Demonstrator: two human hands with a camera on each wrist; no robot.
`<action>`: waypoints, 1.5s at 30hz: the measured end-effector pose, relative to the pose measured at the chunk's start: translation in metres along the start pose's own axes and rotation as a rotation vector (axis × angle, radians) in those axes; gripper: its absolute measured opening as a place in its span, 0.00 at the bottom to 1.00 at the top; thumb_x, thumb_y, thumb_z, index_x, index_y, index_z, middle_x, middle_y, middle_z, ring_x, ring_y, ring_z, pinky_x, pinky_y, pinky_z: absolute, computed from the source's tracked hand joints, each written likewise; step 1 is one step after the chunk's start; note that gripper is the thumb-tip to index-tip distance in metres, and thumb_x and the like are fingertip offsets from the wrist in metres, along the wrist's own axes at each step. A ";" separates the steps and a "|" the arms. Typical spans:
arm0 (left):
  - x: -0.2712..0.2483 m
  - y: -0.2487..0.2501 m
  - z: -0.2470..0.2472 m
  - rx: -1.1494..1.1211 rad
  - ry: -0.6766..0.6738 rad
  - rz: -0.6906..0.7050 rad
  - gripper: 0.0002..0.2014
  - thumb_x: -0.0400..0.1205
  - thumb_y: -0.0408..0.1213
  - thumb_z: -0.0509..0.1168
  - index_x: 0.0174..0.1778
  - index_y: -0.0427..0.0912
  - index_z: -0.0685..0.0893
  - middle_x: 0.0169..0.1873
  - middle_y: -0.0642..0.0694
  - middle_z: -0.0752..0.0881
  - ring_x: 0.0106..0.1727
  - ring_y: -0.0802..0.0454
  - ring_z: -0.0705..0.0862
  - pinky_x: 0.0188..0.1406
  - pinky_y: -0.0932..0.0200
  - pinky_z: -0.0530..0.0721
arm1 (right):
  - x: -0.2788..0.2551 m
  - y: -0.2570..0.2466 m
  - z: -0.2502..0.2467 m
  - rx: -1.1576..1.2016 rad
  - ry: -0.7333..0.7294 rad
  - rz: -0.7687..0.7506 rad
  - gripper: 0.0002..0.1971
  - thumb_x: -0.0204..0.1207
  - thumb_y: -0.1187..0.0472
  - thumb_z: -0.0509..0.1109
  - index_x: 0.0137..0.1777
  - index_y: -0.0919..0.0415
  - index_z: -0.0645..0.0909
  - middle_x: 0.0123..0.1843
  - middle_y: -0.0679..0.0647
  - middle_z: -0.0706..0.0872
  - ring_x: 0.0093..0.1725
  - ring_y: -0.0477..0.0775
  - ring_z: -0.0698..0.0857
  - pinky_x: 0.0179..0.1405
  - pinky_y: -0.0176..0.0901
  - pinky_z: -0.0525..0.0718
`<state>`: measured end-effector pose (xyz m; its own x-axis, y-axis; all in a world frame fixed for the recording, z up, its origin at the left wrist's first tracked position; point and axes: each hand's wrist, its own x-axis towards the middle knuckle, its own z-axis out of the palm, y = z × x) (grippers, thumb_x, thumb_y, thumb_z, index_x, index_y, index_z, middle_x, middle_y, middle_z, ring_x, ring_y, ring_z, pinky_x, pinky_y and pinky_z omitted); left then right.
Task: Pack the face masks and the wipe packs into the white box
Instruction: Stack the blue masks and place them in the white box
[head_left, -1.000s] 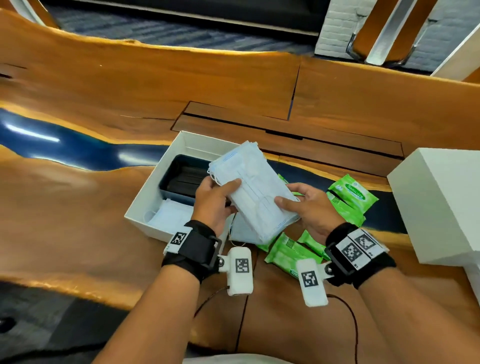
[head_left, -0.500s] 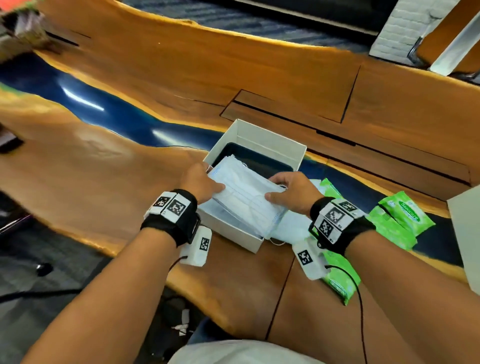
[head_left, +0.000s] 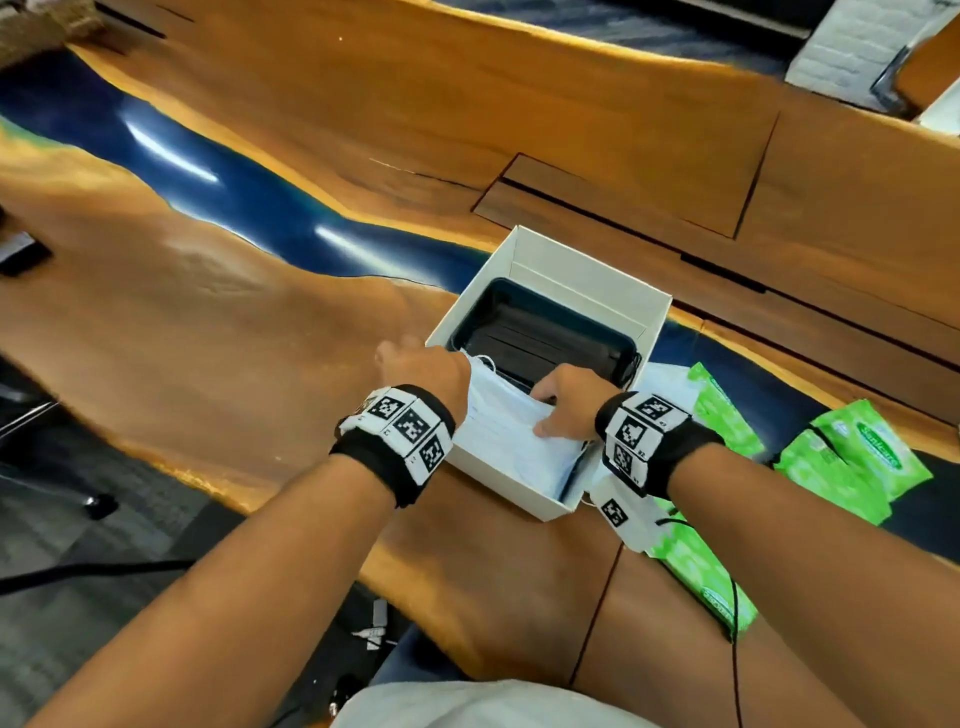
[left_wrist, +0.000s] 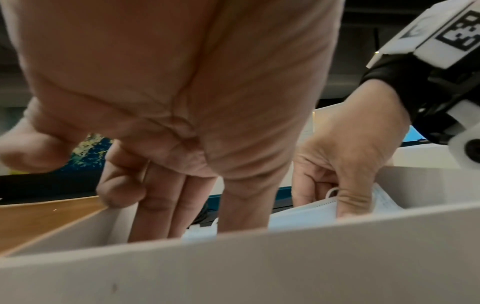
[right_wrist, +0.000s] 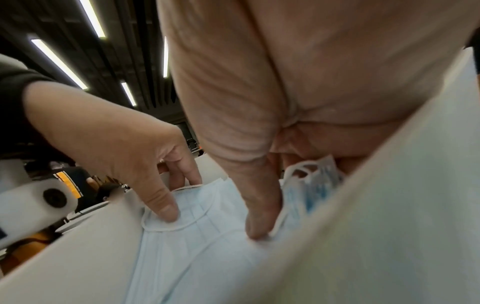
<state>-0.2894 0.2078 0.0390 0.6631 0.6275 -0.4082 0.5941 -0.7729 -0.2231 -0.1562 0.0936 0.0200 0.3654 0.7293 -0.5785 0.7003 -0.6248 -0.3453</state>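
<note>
The open white box (head_left: 589, 283) stands on the wooden table and has a black tray (head_left: 540, 338) in its far half. A stack of pale blue face masks (head_left: 511, 434) lies in the near half, tilted against the near wall. My left hand (head_left: 431, 364) holds the stack's left end, thumb on top and fingers (left_wrist: 155, 216) straight down along the box wall. My right hand (head_left: 561, 400) grips the right end, with its thumb (right_wrist: 259, 216) pressing on the top mask (right_wrist: 197, 236). Green wipe packs (head_left: 852, 457) (head_left: 724, 410) (head_left: 701, 577) lie on the table right of the box.
More white masks (head_left: 667, 379) lie just outside the box's right wall, beside the wipes. A blue resin strip (head_left: 249, 208) runs across the table behind the box. A dark flat object (head_left: 21, 254) sits at the far left. The table's near edge (head_left: 223, 488) drops to the floor.
Both hands have brought the mask stack from above the table down into the near half of the box. My head has turned, so the box now sits further right in view.
</note>
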 end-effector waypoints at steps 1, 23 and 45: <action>0.001 0.001 -0.001 0.025 -0.002 0.006 0.17 0.79 0.37 0.63 0.64 0.47 0.80 0.55 0.47 0.87 0.63 0.40 0.78 0.64 0.40 0.73 | 0.002 -0.001 0.000 -0.016 -0.019 0.000 0.27 0.75 0.58 0.76 0.74 0.63 0.77 0.75 0.56 0.78 0.72 0.57 0.78 0.68 0.44 0.77; 0.023 0.024 0.001 0.064 -0.185 0.457 0.20 0.80 0.38 0.72 0.66 0.37 0.81 0.64 0.40 0.84 0.65 0.43 0.83 0.50 0.58 0.74 | -0.004 -0.028 0.020 -0.208 -0.257 -0.113 0.09 0.71 0.56 0.78 0.46 0.61 0.90 0.37 0.55 0.91 0.22 0.45 0.80 0.28 0.34 0.82; -0.019 0.136 -0.069 -0.731 0.116 0.481 0.07 0.81 0.32 0.63 0.46 0.43 0.87 0.44 0.44 0.87 0.48 0.42 0.85 0.49 0.49 0.85 | -0.102 0.107 -0.044 0.736 0.259 0.013 0.10 0.75 0.58 0.76 0.46 0.67 0.84 0.43 0.60 0.92 0.37 0.55 0.91 0.38 0.48 0.87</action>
<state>-0.1899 0.0973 0.0778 0.9349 0.2860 -0.2104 0.3547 -0.7267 0.5883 -0.0917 -0.0348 0.0744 0.5658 0.7057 -0.4265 0.1406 -0.5922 -0.7934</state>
